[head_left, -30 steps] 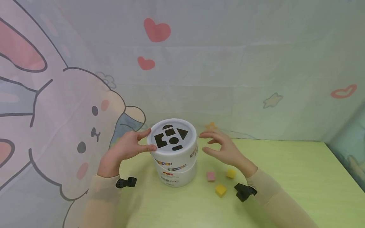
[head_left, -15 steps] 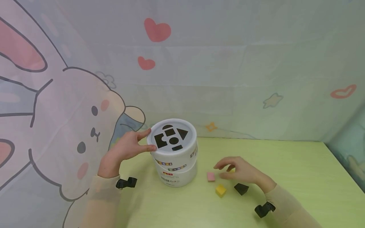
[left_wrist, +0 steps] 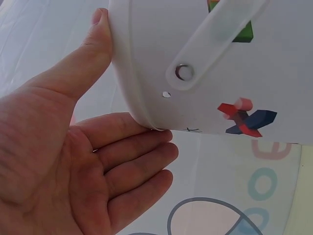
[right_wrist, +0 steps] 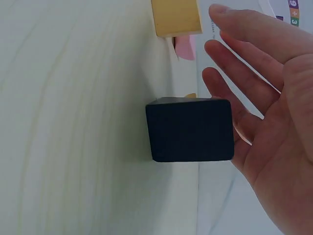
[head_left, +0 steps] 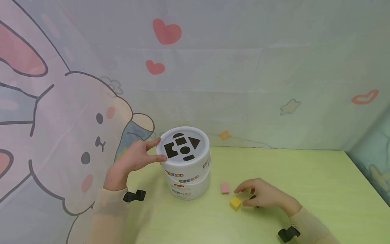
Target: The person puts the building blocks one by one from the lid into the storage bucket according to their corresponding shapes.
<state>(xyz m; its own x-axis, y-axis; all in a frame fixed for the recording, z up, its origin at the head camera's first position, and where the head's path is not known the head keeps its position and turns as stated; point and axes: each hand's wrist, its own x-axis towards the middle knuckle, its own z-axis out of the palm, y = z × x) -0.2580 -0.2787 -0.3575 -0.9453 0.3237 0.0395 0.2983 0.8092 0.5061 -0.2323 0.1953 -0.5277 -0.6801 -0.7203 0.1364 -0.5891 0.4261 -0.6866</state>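
A white bucket (head_left: 189, 188) stands upright, its lid (head_left: 201, 154) cut with dark shaped holes. My left hand (head_left: 136, 157) rests on the lid's rim with thumb and forefinger spread apart. In the left wrist view, the other fingers (left_wrist: 142, 164) lie almost straight beside the bucket wall (left_wrist: 161, 112). My right hand (head_left: 264, 194) hovers low over the table, thumb and fingertips around the near yellow block (head_left: 235, 203), a gap between them in the right wrist view. A black block (right_wrist: 190, 131) lies beneath that hand, mostly hidden from the head view.
Left of the right hand's fingertips is a pink block (head_left: 224, 188). Another yellow block (head_left: 248, 190) shows partly behind the right hand. All sit on a pale green table (head_left: 307, 183), backed by a printed cloth (head_left: 243, 78) with a cartoon rabbit.
My right hand has come down from beside the lid to the blocks, then shifted slightly nearer to me, over the black block. The left hand and the bucket keep their places.
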